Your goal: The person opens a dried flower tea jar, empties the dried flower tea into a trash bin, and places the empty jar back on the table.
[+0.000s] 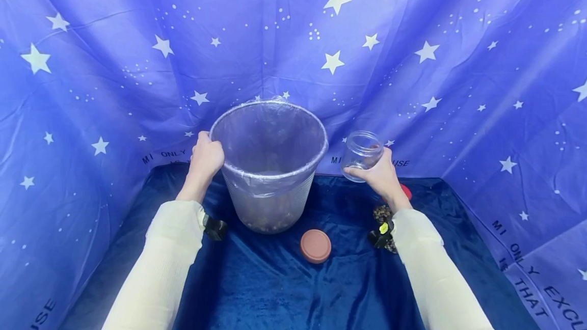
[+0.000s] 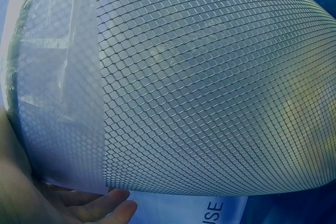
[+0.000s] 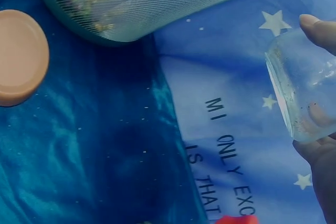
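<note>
A mesh wastebasket (image 1: pixel 263 208) with a clear plastic liner stands on the dark blue cloth, small mottled bits showing through its lower wall. My left hand (image 1: pixel 208 157) grips its rim on the left side. In the left wrist view the fingers (image 2: pixel 100 205) lie beside the mesh wall (image 2: pixel 199 77), under the folded liner edge. To the right of the basket, my right hand (image 1: pixel 381 174) holds a clear glass jar (image 1: pixel 359 157) raised, its mouth uncovered. Thumb and fingers wrap the jar (image 3: pixel 304 82) from both sides in the right wrist view; a few specks cling inside the glass.
A round pinkish-brown lid (image 1: pixel 315 246) lies on the cloth in front of the basket. Beside my right wrist are a red object (image 1: pixel 406 191) and mottled small pieces (image 1: pixel 381 213), partly hidden by the arm. Star-printed blue fabric (image 1: pixel 275 45) encloses the back and sides.
</note>
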